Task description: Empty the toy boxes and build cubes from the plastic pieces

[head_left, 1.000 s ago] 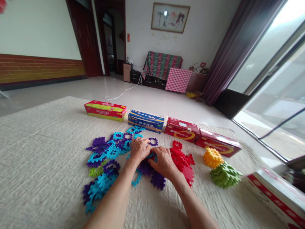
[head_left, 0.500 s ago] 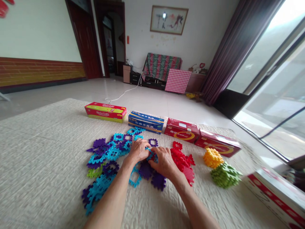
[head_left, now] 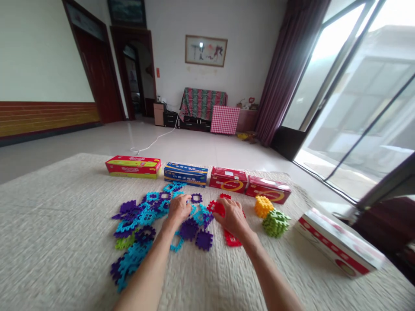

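Note:
My left hand point(head_left: 180, 210) rests among the blue and purple interlocking plastic pieces, its fingers bent together; what lies under the fingertips is hidden. To the right, my right hand point(head_left: 232, 214) reaches over the red pile, thumb and fingers around a red interlocking piece point(head_left: 215, 207). More red pieces point(head_left: 232, 240) show below that palm. Between the hands lie light blue pieces point(head_left: 201, 214) and dark purple squares point(head_left: 204, 240). Left of my left hand spreads a heap of blue pieces point(head_left: 147, 217) and purple pieces point(head_left: 128, 206), with a lime green one point(head_left: 126, 241) among them.
Along the far side stand a red-and-yellow box point(head_left: 132, 167), a blue box point(head_left: 185, 175) and two dark red boxes point(head_left: 228, 179). At right are a yellow stack point(head_left: 263, 206), a green stack point(head_left: 275, 223) and a white-and-red box point(head_left: 339, 242). A quilted cover point(head_left: 74, 224) lies beneath.
My hands, close together over a blue piece before, are now apart. The right hand has moved onto the red pieces; blue pieces lie exposed between the hands. The view has tilted up and turned right.

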Action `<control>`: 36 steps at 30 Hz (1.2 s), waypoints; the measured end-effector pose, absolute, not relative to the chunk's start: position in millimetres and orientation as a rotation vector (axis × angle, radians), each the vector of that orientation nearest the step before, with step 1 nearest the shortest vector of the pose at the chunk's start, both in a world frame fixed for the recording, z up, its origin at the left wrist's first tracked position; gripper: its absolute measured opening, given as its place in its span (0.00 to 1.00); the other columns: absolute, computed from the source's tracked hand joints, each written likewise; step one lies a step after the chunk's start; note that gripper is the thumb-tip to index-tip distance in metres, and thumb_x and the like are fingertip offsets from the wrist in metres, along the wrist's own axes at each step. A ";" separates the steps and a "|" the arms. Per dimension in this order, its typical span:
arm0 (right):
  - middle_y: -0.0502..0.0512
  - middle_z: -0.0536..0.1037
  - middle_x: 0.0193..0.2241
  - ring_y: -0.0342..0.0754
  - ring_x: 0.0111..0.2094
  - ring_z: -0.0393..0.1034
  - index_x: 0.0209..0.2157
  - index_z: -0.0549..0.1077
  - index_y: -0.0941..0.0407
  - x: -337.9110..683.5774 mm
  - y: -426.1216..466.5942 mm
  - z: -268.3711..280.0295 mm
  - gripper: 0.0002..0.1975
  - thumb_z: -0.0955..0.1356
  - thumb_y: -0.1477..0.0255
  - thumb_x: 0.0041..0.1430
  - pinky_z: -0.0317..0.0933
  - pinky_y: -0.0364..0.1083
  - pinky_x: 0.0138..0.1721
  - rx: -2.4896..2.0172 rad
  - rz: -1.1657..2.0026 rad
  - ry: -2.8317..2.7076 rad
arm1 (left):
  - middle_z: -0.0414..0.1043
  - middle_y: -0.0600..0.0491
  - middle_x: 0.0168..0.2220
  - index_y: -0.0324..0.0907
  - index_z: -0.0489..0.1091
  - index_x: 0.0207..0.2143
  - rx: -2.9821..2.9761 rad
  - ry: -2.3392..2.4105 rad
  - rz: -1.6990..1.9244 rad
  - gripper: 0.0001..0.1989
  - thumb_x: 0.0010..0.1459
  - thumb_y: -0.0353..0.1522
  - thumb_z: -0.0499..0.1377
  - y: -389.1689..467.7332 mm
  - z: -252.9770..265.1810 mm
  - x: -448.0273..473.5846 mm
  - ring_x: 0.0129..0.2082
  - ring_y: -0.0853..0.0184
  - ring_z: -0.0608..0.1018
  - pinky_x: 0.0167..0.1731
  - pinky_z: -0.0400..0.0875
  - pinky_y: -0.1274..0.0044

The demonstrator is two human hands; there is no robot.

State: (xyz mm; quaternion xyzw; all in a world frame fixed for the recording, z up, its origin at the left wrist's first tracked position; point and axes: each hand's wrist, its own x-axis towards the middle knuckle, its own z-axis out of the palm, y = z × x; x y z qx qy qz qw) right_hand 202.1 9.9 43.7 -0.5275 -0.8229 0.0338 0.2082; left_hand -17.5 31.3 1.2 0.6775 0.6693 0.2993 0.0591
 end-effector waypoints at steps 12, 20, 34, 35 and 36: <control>0.65 0.62 0.59 0.57 0.59 0.59 0.54 0.63 0.56 266.5 -19.4 -21.0 0.25 0.66 0.64 0.56 0.56 0.58 0.57 -1.414 0.074 -1.932 | 0.64 0.47 0.60 0.48 0.72 0.50 2.535 1.500 0.663 0.23 0.51 0.41 0.63 -47.6 -13.2 51.3 0.62 0.52 0.62 0.59 0.56 0.57; 0.67 0.60 0.60 0.58 0.61 0.58 0.55 0.62 0.58 268.4 -19.2 -36.9 0.25 0.63 0.63 0.59 0.55 0.59 0.60 -1.440 0.226 -1.742 | 0.66 0.48 0.57 0.47 0.72 0.47 2.544 1.710 0.696 0.14 0.58 0.36 0.57 -51.3 -16.9 42.3 0.60 0.53 0.63 0.56 0.59 0.60; 0.65 0.63 0.59 0.57 0.60 0.58 0.56 0.61 0.57 267.1 -19.7 -31.5 0.25 0.64 0.65 0.57 0.54 0.59 0.60 -1.463 0.265 -1.732 | 0.70 0.45 0.52 0.43 0.73 0.42 2.419 1.950 0.594 0.11 0.57 0.32 0.55 -8.7 -8.8 42.0 0.58 0.51 0.65 0.54 0.59 0.58; 0.66 0.63 0.59 0.57 0.60 0.58 0.56 0.61 0.57 266.8 -20.0 -31.0 0.26 0.64 0.65 0.57 0.54 0.59 0.59 -1.474 0.264 -1.742 | 0.73 0.44 0.48 0.42 0.74 0.38 2.419 1.971 0.574 0.09 0.58 0.31 0.54 -7.8 -7.9 41.4 0.56 0.51 0.67 0.53 0.60 0.58; 0.66 0.63 0.59 0.57 0.60 0.59 0.56 0.61 0.57 266.5 -20.4 -30.6 0.26 0.64 0.65 0.57 0.54 0.59 0.59 -1.483 0.263 -1.755 | 0.75 0.44 0.43 0.42 0.74 0.33 2.419 1.982 0.578 0.10 0.59 0.31 0.53 -6.2 -6.0 41.5 0.54 0.51 0.69 0.52 0.61 0.59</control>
